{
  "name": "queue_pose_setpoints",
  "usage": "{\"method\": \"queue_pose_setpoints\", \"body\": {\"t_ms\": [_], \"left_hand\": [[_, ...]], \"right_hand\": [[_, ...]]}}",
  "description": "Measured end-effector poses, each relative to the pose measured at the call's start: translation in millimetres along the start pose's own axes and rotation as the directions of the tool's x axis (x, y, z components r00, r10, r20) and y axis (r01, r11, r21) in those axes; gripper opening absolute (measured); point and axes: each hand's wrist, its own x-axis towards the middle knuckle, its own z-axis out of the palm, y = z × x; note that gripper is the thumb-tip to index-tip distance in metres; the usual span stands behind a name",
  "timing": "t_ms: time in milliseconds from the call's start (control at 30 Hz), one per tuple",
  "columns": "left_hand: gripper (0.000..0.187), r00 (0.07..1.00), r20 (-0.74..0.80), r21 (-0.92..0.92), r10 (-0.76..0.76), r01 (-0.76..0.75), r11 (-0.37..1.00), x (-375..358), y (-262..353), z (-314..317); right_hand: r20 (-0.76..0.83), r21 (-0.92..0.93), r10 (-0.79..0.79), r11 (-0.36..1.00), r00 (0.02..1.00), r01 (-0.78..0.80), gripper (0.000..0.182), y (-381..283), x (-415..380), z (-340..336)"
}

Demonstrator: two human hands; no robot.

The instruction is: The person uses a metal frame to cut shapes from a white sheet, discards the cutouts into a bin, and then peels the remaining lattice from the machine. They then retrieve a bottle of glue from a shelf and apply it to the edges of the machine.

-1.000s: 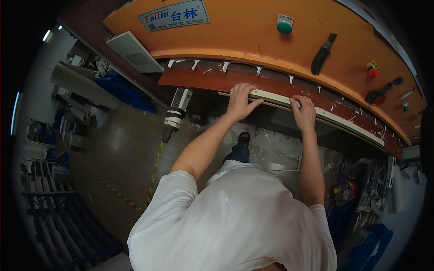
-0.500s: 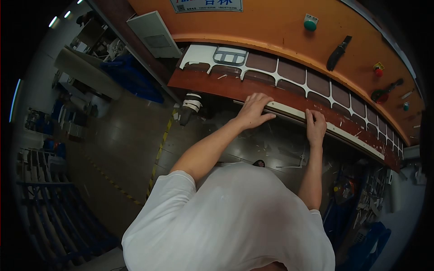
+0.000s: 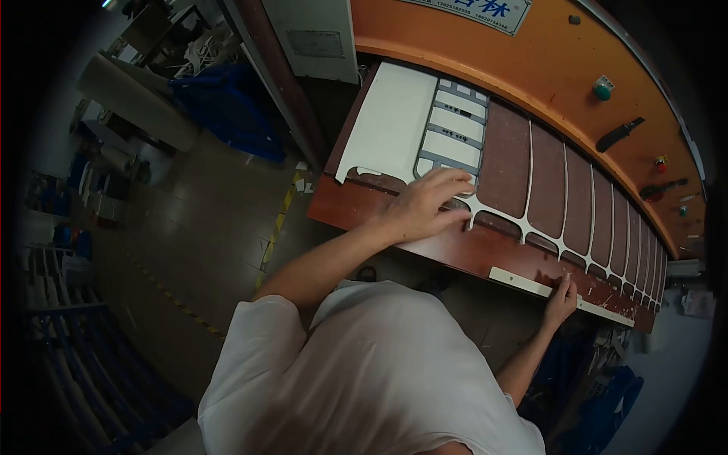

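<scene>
Head view: I look down over my white shirt at the press bed and both my hands.
Left fingers (image 3: pixel 447 186): spread flat and pressing down on the thin white die-cut plastic sheet (image 3: pixel 390 125), at the spot where its solid panel meets the ribbed grid; they grip nothing.
Left hand (image 3: pixel 421 206): palm rests near the front rim of the reddish-brown wooden tabletop (image 3: pixel 455 246), wrist low.
Right fingers (image 3: pixel 565 284): pinched narrow on the long cream-white strip (image 3: pixel 557 294) that runs along the front edge of the tabletop; I cannot tell how firmly they hold.
Right hand (image 3: pixel 561 297): well apart from the left, lower and toward the right end of the board.
Sheet: lies flat on the tabletop, its solid white end at the left, its thin ribs fanning off to the right toward the orange machine housing (image 3: pixel 485 53).
Doing it well, as I judge: keep the left palm flat so the thin ribs do not buckle or tear, and move the strip evenly along the edge without twisting it.
Beyond: a green button (image 3: pixel 602 88) and a black-handled tool (image 3: pixel 620 134) sit on the housing; scraps litter the floor (image 3: pixel 212 227).
</scene>
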Motion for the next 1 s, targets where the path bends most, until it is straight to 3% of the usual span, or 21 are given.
{"method": "queue_pose_setpoints", "body": {"t_ms": [100, 167, 200, 267, 300, 367, 500, 567, 600, 733, 833, 900, 933, 1000], "left_hand": [[0.036, 0.968, -0.239, 0.052, -0.078, 0.093, 0.994, 37, -55, -21], [0.033, 0.925, -0.348, 0.035, -0.149, 0.172, 0.984, 56, -88, -25], [0.033, 0.886, -0.382, -0.074, -0.264, 0.256, 0.964, 54, -100, -22], [0.033, 0.805, -0.388, -0.239, -0.449, 0.383, 0.892, 51, -126, -13], [0.034, 0.804, -0.388, -0.265, -0.450, 0.370, 0.890, 49, -129, -14], [0.034, 0.812, -0.384, -0.264, -0.440, 0.361, 0.895, 45, -130, -15], [0.034, 0.794, -0.403, -0.324, -0.456, 0.342, 0.882, 34, -128, -15], [0.034, 0.792, -0.415, -0.331, -0.447, 0.326, 0.885, 34, -131, -16], [0.034, 0.789, -0.417, -0.338, -0.451, 0.326, 0.883, 32, -131, -14], [0.034, 0.808, -0.388, -0.302, -0.443, 0.343, 0.889, 28, -126, -12], [0.034, 0.833, -0.368, -0.257, -0.412, 0.335, 0.906, 30, -125, -16], [0.036, 0.842, -0.354, -0.229, -0.407, 0.344, 0.911, 26, -119, -15], [0.037, 0.870, -0.301, -0.162, -0.390, 0.356, 0.920, 22, -118, -16], [0.040, 0.926, -0.185, -0.022, -0.328, 0.330, 0.944, 27, -117, -19]], "right_hand": [[-0.210, 0.126, 0.067, 0.991, 0.975, -0.041, 0.032, -66, -3, 23], [-0.123, 0.132, -0.017, 0.991, 0.992, 0.034, 0.031, -111, -1, 50], [-0.064, 0.134, -0.094, 0.986, 0.993, 0.102, 0.030, -137, -4, 71], [0.183, 0.108, -0.277, 0.959, 0.943, 0.261, 0.025, -219, -13, 118], [0.281, 0.153, -0.390, 0.920, 0.877, 0.360, 0.026, -251, -17, 144], [0.432, 0.060, -0.550, 0.808, 0.715, 0.586, 0.038, -297, -17, 195], [0.473, -0.089, -0.631, 0.660, 0.615, 0.746, 0.045, -307, -15, 272], [0.528, -0.187, -0.557, 0.659, 0.640, 0.728, 0.041, -309, -13, 284], [0.457, -0.156, -0.611, 0.661, 0.647, 0.734, 0.041, -303, -12, 292], [0.546, -0.065, -0.552, 0.722, 0.630, 0.689, 0.032, -299, 1, 306], [0.493, 0.070, -0.520, 0.823, 0.697, 0.564, 0.030, -307, 9, 297], [0.448, 0.242, -0.426, 0.904, 0.786, 0.352, 0.030, -307, 27, 271], [0.477, 0.328, -0.359, 0.919, 0.802, 0.217, 0.032, -297, 39, 267], [0.502, 0.427, -0.328, 0.899, 0.800, 0.101, 0.034, -290, 45, 260]]}}
